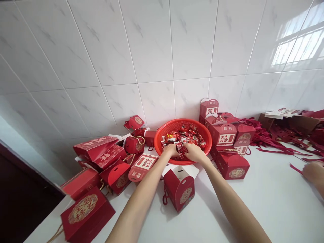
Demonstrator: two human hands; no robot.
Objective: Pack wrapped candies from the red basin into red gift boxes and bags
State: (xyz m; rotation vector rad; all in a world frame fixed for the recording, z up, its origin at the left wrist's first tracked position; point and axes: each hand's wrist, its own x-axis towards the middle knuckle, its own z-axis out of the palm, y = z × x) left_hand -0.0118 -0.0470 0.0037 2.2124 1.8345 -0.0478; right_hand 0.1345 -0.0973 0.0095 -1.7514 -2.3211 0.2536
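Both of my hands reach into a red plastic basket [157, 141] full of small wrapped candies [186, 133]. My left hand [172, 150] is at the near left side of the pile, its fingers curled down among the candies and partly hidden. Close beside it, my right hand [194, 152] has its fingers closed around candies at the near right. Between my forearms stands an opened red gift box [179, 190] with its white inner flaps spread. A dark red cord hangs from that box's left side.
Red gift boxes [88, 212] with twine handles are heaped on the left. More boxes [226, 135] are stacked to the right of the basket. Farther right lie dark red ribbons [275, 135] and a cardboard carton [303, 123]. Another person's hand [314, 173] holds a ribbon at the right edge. A tiled wall [154, 50] rises behind.
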